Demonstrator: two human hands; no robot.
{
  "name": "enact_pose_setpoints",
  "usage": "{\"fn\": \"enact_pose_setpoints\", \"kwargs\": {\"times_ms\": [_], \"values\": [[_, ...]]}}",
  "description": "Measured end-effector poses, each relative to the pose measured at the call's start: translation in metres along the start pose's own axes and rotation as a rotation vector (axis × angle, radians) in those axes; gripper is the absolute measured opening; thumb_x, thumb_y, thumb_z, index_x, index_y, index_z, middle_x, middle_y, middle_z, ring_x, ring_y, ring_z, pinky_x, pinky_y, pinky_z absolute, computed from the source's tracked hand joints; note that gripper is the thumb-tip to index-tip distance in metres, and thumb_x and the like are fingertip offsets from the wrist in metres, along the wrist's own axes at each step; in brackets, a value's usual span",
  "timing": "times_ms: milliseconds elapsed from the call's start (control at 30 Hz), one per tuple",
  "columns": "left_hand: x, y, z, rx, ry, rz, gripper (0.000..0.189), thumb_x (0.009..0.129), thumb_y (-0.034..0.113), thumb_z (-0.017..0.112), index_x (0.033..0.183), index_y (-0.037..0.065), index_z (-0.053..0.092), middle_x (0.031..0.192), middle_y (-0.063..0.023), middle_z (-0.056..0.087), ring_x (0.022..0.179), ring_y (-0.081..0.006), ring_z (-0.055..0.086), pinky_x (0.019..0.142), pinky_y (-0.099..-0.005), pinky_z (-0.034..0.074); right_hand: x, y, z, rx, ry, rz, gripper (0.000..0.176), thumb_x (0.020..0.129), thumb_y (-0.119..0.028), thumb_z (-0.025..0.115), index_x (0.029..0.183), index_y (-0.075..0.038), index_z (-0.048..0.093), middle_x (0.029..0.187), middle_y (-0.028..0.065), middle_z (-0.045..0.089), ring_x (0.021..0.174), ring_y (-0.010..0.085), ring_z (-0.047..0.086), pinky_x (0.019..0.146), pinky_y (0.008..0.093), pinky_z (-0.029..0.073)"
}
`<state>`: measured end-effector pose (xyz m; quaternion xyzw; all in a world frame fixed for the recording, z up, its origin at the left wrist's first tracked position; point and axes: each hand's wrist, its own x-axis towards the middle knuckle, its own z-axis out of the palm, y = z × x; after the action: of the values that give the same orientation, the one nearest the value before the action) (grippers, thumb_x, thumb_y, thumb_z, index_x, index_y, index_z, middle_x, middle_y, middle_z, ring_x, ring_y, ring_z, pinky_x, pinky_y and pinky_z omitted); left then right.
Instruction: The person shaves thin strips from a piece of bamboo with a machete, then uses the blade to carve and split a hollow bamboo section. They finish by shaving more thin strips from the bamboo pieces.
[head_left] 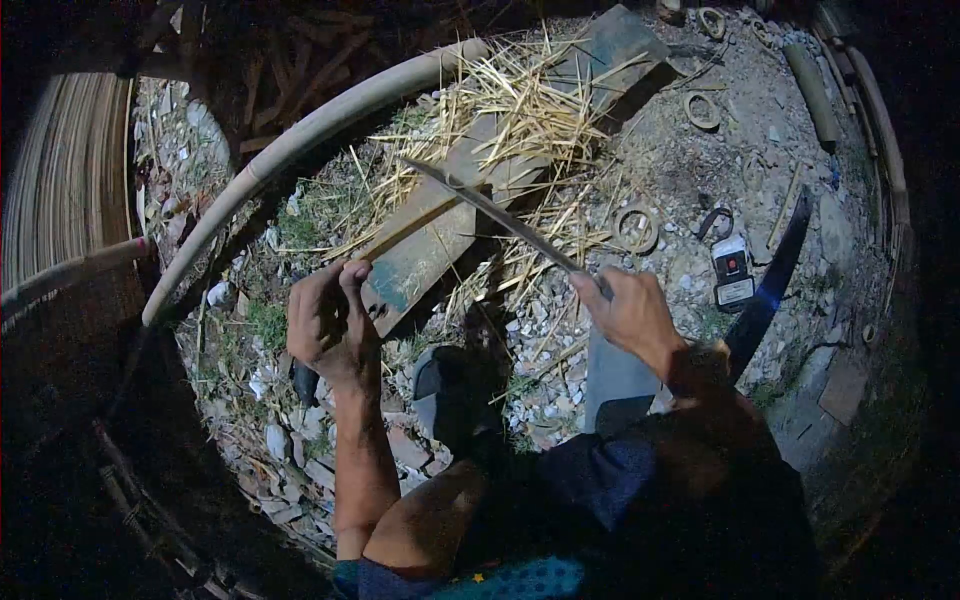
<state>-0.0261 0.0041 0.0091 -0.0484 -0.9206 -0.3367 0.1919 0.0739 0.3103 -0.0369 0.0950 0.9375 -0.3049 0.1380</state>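
My left hand (330,320) pinches the near end of a thin bamboo strip (412,228) between thumb and fingers. My right hand (637,312) is closed round the handle end of a long narrow knife (510,222), whose blade points up and to the left. Blade and strip cross in this view near the strip's far end. Beneath them lies a wooden plank (408,280), slanting away from me. A heap of pale split bamboo sticks (535,110) covers its far half and spills over the gravel.
A bamboo pole (300,148) curves along the left, with bundled strips (70,170) beyond it. On the gravel to the right lie bamboo rings (635,228), a small black-and-white box (733,272) and a long dark curved strip (785,260). Stones lie around my feet.
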Motion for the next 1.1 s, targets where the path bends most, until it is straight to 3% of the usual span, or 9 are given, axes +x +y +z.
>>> {"fn": "enact_pose_setpoints", "kwargs": {"times_ms": [333, 400, 533, 633, 667, 767, 833, 933, 1100], "values": [[-0.005, 0.001, -0.004, -0.181, 0.022, -0.17, 0.008, 0.096, 0.004, 0.068, 0.097, -0.004, 0.07, 0.091, -0.0111, 0.073, 0.077, -0.0161, 0.071, 0.073, -0.03, 0.059, -0.01, 0.022, 0.0, 0.003, -0.039, 0.105, 0.046, 0.098, -0.04, 0.064, 0.083, 0.003, 0.066, 0.064, 0.0278, 0.06, 0.058, 0.0448, 0.064, 0.054, 0.0497, 0.048], [-0.004, -0.007, -0.007, -0.327, 0.114, -0.254, 0.008, 0.097, 0.003, 0.067, 0.095, -0.003, 0.071, 0.09, -0.0114, 0.074, 0.076, -0.0155, 0.07, 0.073, -0.0303, 0.058, -0.01, 0.038, 0.014, 0.012, -0.075, 0.102, 0.054, 0.097, -0.053, 0.059, 0.108, -0.001, 0.069, 0.082, 0.0329, 0.067, 0.087, 0.0509, 0.067, 0.075, 0.056, 0.054], [0.033, -0.034, -0.041, -0.332, 0.31, -0.389, 0.014, 0.099, 0.01, 0.067, 0.095, -0.004, 0.067, 0.085, -0.0095, 0.071, 0.077, -0.0145, 0.068, 0.078, -0.0335, 0.062, -0.021, 0.034, 0.03, 0.005, -0.004, 0.147, 0.062, 0.092, -0.054, 0.065, 0.128, -0.003, 0.06, 0.091, 0.0323, 0.069, 0.089, 0.0511, 0.068, 0.079, 0.055, 0.054], [0.103, -0.049, -0.057, -0.792, 0.444, -0.38, 0.028, 0.102, 0.019, 0.063, 0.108, -0.008, 0.064, 0.109, -0.0144, 0.068, 0.096, -0.0203, 0.069, 0.096, -0.0366, 0.059, -0.021, 0.028, 0.036, -0.11, -0.067, 0.157, 0.072, 0.085, -0.058, 0.072, 0.126, 0.001, 0.058, 0.088, 0.0303, 0.07, 0.085, 0.0475, 0.07, 0.075, 0.0531, 0.056], [0.12, -0.064, -0.07, -0.632, 0.247, -0.195, 0.031, 0.103, 0.018, 0.061, 0.119, -0.009, 0.06, 0.126, -0.019, 0.061, 0.113, -0.0258, 0.066, 0.101, -0.0382, 0.057, -0.021, 0.027, 0.037, -0.14, -0.064, 0.17, 0.075, 0.083, -0.059, 0.073, 0.124, 0.002, 0.059, 0.087, 0.0297, 0.07, 0.084, 0.0461, 0.071, 0.073, 0.0524, 0.056], [0.134, -0.04, -0.063, -1.259, 0.274, -0.409, 0.037, 0.103, 0.016, 0.062, 0.127, -0.011, 0.055, 0.136, -0.0224, 0.054, 0.123, -0.0298, 0.061, 0.1, -0.0393, 0.058, -0.022, 0.026, 0.038, -0.14, -0.083, 0.23, 0.075, 0.082, -0.061, 0.074, 0.121, 0.001, 0.059, 0.084, 0.0275, 0.07, 0.082, 0.0448, 0.071, 0.07, 0.0517, 0.056], [0.114, -0.035, -0.047, -0.798, 0.116, -0.247, 0.044, 0.101, 0.016, 0.065, 0.133, -0.012, 0.052, 0.132, -0.0234, 0.057, 0.121, -0.0318, 0.062, 0.099, -0.0392, 0.058, -0.024, 0.027, 0.043, -0.198, 0.006, 0.187, 0.069, 0.081, -0.055, 0.077, 0.118, 0.001, 0.062, 0.079, 0.0253, 0.07, 0.075, 0.0431, 0.07, 0.065, 0.0507, 0.055], [0.066, -0.05, -0.008, -0.706, 0.059, -0.521, 0.043, 0.096, 0.015, 0.072, 0.131, -0.007, 0.059, 0.122, -0.0187, 0.066, 0.109, -0.0256, 0.067, 0.096, -0.0346, 0.057, -0.028, 0.042, 0.058, -0.232, 0.097, 0.113, 0.058, 0.081, -0.048, 0.081, 0.109, 0.0, 0.064, 0.074, 0.023, 0.069, 0.067, 0.0418, 0.07, 0.06, 0.05, 0.054], [-0.001, -0.077, 0.009, -0.391, -0.124, -0.541, 0.037, 0.092, 0.015, 0.077, 0.124, -0.001, 0.067, 0.114, -0.0128, 0.071, 0.104, -0.0178, 0.067, 0.09, -0.0312, 0.053, -0.026, 0.036, 0.046, -0.169, 0.013, 0.154, 0.059, 0.082, -0.053, 0.077, 0.105, -0.001, 0.063, 0.079, 0.024, 0.07, 0.075, 0.045, 0.069, 0.067, 0.0523, 0.054]]}}
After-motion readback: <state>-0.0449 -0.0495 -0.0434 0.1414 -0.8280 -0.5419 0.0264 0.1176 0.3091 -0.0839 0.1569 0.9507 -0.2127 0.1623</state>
